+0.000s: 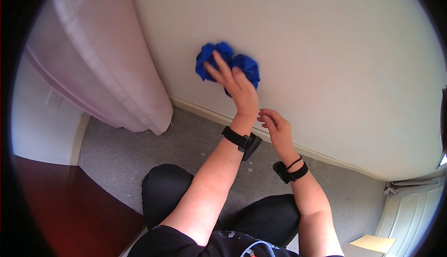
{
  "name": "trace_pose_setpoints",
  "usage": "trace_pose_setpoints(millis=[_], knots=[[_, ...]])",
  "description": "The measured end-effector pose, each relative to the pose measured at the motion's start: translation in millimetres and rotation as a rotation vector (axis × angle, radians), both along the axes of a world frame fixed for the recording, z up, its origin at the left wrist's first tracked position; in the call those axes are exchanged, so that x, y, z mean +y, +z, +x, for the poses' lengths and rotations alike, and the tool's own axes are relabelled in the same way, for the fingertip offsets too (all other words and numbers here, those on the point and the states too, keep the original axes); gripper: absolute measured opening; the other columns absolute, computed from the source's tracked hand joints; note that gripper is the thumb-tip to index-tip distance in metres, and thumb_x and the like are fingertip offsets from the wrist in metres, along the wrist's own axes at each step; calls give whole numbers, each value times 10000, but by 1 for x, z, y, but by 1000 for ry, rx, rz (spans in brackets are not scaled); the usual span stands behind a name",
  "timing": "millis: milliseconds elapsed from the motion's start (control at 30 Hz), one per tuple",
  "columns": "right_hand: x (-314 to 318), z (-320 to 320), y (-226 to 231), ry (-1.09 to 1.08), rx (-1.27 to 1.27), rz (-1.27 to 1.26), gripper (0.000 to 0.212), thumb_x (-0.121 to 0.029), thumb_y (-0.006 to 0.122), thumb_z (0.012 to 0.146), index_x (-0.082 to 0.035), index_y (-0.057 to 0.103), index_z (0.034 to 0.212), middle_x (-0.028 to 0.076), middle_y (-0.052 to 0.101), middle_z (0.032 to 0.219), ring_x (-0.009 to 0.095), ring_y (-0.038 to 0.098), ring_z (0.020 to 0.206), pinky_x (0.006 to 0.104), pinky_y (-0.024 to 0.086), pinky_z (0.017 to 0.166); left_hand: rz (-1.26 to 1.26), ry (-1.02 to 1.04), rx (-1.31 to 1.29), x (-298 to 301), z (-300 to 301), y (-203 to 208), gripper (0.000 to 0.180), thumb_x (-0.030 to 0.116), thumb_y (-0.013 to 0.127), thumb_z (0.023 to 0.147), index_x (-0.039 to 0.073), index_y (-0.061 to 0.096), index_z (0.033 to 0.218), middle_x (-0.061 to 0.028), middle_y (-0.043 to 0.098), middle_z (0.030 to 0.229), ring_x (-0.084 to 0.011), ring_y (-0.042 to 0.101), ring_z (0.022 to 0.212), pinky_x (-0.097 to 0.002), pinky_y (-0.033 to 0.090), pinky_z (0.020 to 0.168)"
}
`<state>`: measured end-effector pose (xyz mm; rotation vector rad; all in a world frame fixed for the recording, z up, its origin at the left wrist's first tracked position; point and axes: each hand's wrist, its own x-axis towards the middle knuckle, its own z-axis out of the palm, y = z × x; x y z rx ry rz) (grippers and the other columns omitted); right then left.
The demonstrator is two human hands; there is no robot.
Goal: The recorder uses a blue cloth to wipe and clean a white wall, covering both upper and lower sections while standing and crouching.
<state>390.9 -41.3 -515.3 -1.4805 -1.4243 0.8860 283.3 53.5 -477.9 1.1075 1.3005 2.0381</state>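
A crumpled blue cloth was held against a pale wall, under the person's left hand. The wall reached widely above the cloth and to its right, giving room to move in both directions. On the left, the long edge of a pale pink curtain bounded that stretch, well apart from the cloth. Below, a cream skirting board ran on a slant along the foot of the wall, bordering grey carpet.

There was one bunch of cloth, gathered in two lobes; whether it was a single piece could not be told. Two hands, two bent knees in black trousers and two black wrist straps, one per arm, were in view, along with one wall socket beyond the curtain and one dark red-brown panel at lower left.

The cloth lay beneath the left grip and showed on both sides of it; the fingers were spread apart over it, with the thumb toward the right lobe. The right hand was lower and to the right, apart from the cloth, its grip loosely curled, fingers bent beside the left wrist.
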Motion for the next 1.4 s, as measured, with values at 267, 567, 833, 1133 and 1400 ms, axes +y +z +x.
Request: trace_pose_setpoints(millis=[267,567,833,1133,1400], knots=[[5,-9,3,52,-3,-16,200,-76,525,917,2,594,1088,106,666,971,170,659,901,270,503,745,-33,140,547,13,5,-19,581,185,457,925,1,210,1417,-367,102,1411,-522,107,1318,-560,97,1074],[10,0,-27,91,-110,-73,231,-94,543,921,0,580,1129,82,651,1022,159,642,938,271,512,763,-281,254,168,28,-8,-122,536,131,342,971,-13,117,1436,-315,46,1456,-463,136,1344,-501,202,1085],[18,-5,-33,55,-154,6,248,-73,547,910,-10,570,1149,92,645,1029,163,622,980,284,513,779,-369,175,-33,24,-14,-108,538,132,293,990,9,45,1452,-294,-21,1477,-440,120,1364,-473,227,1089],[25,-12,-29,61,-104,20,262,-70,555,898,-29,566,1157,136,624,1068,218,620,990,298,516,748,-6,193,356,37,-38,-3,511,79,345,975,66,167,1455,-293,48,1477,-433,98,1376,-474,174,1098],[30,-22,-30,71,-97,5,263,-77,559,898,-34,569,1158,126,628,1060,210,622,988,294,515,746,-224,334,217,55,-60,-81,497,116,323,985,47,155,1447,-269,90,1472,-417,152,1360,-476,210,1096]])
